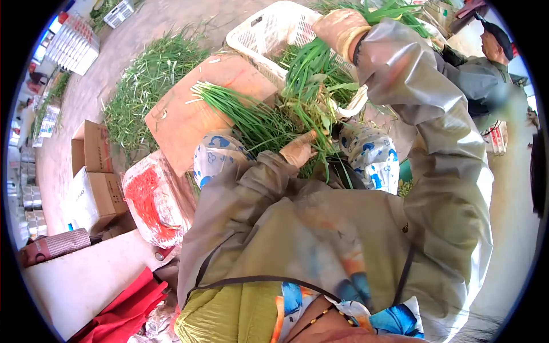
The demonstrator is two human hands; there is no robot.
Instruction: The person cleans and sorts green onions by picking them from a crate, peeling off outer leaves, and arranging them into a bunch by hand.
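Note:
My left hand (pixel 300 150), in a pale glove, is in my lap with its fingers curled on a clump of long green chives (pixel 320 123), some of them yellowed. Just left of it, a neat bundle of chives (pixel 220 103) lies with its white ends on a brown board (pixel 189 123). My right hand (pixel 341 33), also gloved, reaches out over the near side of a white plastic crate (pixel 254 35). Loose green leaves (pixel 311 63) hang over the crate beneath it, and more leaves show just beyond. Its fingers do not show clearly.
A heap of chives (pixel 154 80) covers the floor left of the board. A wrapped bundle of red ties (pixel 146 194) sits nearer me, beside cardboard boxes (pixel 106 188). Stacked white crates (pixel 74 43) stand far left. A person in a dark cap (pixel 494 40) is at right.

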